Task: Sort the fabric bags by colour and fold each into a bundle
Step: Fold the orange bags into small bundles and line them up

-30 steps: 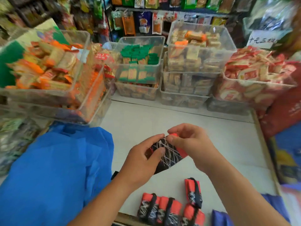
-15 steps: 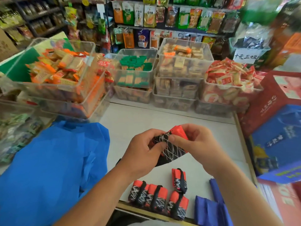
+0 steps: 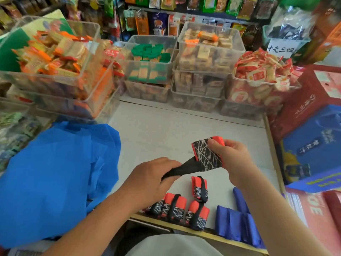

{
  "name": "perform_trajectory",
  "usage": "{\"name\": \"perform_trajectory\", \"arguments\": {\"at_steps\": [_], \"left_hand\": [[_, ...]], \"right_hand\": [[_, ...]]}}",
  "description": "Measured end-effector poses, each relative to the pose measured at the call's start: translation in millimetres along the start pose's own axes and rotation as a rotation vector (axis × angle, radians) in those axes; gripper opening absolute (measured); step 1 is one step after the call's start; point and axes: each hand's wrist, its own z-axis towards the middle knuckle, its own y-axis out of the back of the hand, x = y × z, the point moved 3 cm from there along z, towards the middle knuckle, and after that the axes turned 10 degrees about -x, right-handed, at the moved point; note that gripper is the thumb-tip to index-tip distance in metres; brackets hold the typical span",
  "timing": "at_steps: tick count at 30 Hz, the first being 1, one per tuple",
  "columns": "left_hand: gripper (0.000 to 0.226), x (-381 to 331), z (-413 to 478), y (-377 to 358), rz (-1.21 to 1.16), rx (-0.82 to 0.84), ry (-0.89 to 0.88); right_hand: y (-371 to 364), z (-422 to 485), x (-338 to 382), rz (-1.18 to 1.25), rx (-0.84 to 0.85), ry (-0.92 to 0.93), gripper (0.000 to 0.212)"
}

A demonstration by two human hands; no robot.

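In the head view, we saw the right hand (image 3: pixel 232 161) at about four o'clock from the middle of the white table (image 3: pixel 166 130). Its thumb and curled fingers pinched a small folded red fabric bag (image 3: pixel 206 154) with a black panel of white scribbled lines, held up off the table. From the bag's lower edge a black strap (image 3: pixel 184 169) ran out toward eight o'clock into the left hand (image 3: pixel 153 180), whose fingers were curled round the strap's far end. The strap lay taut between the two hands.

At six o'clock, near the table's front edge, we counted four red-and-black bundles (image 3: pixel 175 207), each bound with its own black band. Three sat side by side in a row, and the fourth lay just behind them. At five o'clock, just beside that row, lay a cluster of folded dark blue fabric bags (image 3: pixel 238 224).

At nine o'clock a large crumpled bright blue fabric bag (image 3: pixel 55 172) covered the table's left side. At twelve o'clock, stacked clear plastic bins (image 3: pixel 208 52) of wrapped snacks lined the back. At three o'clock, red and blue cardboard boxes (image 3: pixel 313 145) stood beside the table's right edge.
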Motion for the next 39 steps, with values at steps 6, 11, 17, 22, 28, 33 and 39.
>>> {"name": "perform_trajectory", "arguments": {"at_steps": [6, 11, 17, 22, 28, 33, 39], "left_hand": [[0.010, 11, -18, 22, -0.258, 0.020, 0.283], [0.022, 0, -19, 37, -0.679, -0.144, 0.366], [0.019, 24, -2, 12, -0.673, -0.385, 0.711], [0.015, 44, -6, -11, -0.856, -0.274, 1.139], [0.010, 23, -4, -1, -0.789, -0.180, 0.864], [0.035, 8, -7, 7, -0.528, 0.208, 0.576], [0.060, -2, -6, 42, -0.416, 0.312, 0.363]], "right_hand": [[6, 14, -27, 0.002, -0.067, -0.080, 0.016], [1, 12, -43, 0.044, 0.067, -0.263, 0.026], [-11, -6, -53, 0.145, 0.187, -0.268, 0.028], [0, -1, -43, 0.070, 0.165, -0.092, 0.024], [23, 22, -52, -0.053, -0.031, -0.071, 0.020], [22, 36, -36, -0.144, -0.039, -0.035, 0.017], [1, 50, 18, -0.255, 0.118, 0.041, 0.023]]}}
